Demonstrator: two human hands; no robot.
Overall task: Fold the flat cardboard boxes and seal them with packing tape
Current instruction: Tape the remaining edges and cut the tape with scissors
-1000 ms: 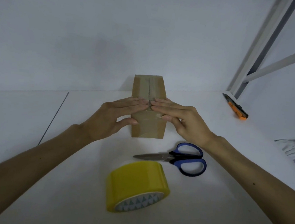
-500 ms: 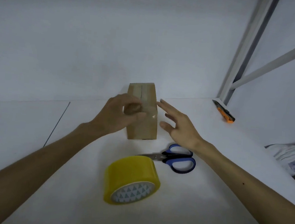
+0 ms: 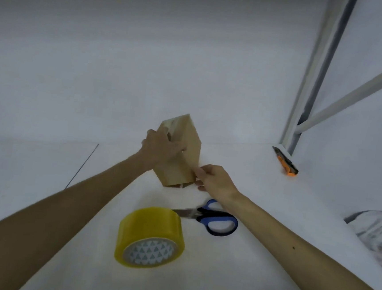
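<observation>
arms outstretched; left hand point(image 3: 162, 149) grips the box point(image 3: 191, 145), right hand point(image 3: 214, 179) pinches it.

Matt cardboard box point(image 3: 189, 144), glossy tape roll point(image 3: 150, 224)

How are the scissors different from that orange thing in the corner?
The scissors have blue loop handles; the cutter is a straight orange-and-black bar. The scissors lie near, beside the tape; the cutter lies far off by the frame post. Both lie flat on the table, untouched.
</observation>
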